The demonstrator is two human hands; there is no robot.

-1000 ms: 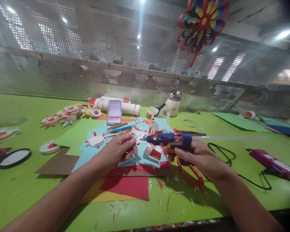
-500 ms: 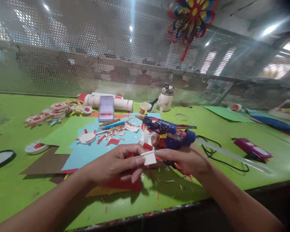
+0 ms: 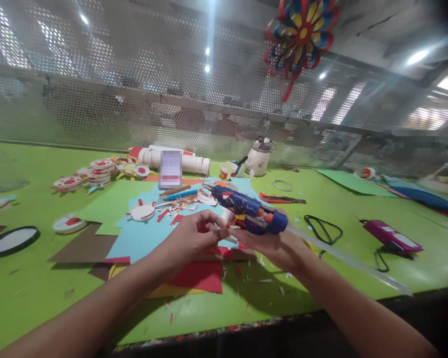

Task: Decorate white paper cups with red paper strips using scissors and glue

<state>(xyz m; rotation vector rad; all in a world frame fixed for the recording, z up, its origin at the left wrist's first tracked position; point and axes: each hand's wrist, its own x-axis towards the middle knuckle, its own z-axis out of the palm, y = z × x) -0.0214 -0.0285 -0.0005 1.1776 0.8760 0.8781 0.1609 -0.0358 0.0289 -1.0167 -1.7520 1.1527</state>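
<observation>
My right hand (image 3: 263, 242) is wrapped round a blue hot glue gun (image 3: 246, 206), its nozzle toward the far left. A long translucent glue stick (image 3: 353, 258) juts from the gun's rear. Close beside it, my left hand (image 3: 194, 233) is closed in a pinch, fingertips near my right thumb. A small white paper piece (image 3: 229, 242) shows between the hands, mostly hidden by the fingers. Beneath lie blue paper sheets (image 3: 142, 243) with red and white scraps, and a white paper disc with red tabs (image 3: 142, 212).
Stacked paper discs (image 3: 99, 174) stand at back left, near white paper rolls (image 3: 186, 161). A paper cup (image 3: 228, 170) and a bottle (image 3: 259, 156) are behind. An orange utility knife (image 3: 281, 199), black cord (image 3: 323, 231) and purple device (image 3: 390, 236) lie right.
Both hands have moved slightly up, away from the table's front edge. The white piece has turned and is now mostly hidden. The glue gun has shifted left, uncovering the utility knife.
</observation>
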